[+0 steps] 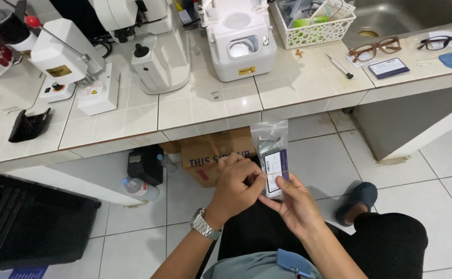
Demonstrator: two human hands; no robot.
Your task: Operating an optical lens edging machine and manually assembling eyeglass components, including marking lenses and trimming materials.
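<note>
A clear plastic bag (270, 150) with a dark card and a white label inside is held upright in front of me, below the counter edge. My left hand (237, 184), with a metal wristwatch, pinches the bag's lower left side. My right hand (294, 202) supports the bag from below and behind, fingers curled against the card. Both hands meet at the bag's lower half.
The tiled counter (226, 106) carries white machines (240, 39), a white basket (314, 26), a screwdriver (339, 66), brown glasses (375, 49), black glasses (447, 41) and a dark card (388, 67). Under it sit a cardboard box (213, 152), a plastic bottle (138, 187) and a black tray (24, 222).
</note>
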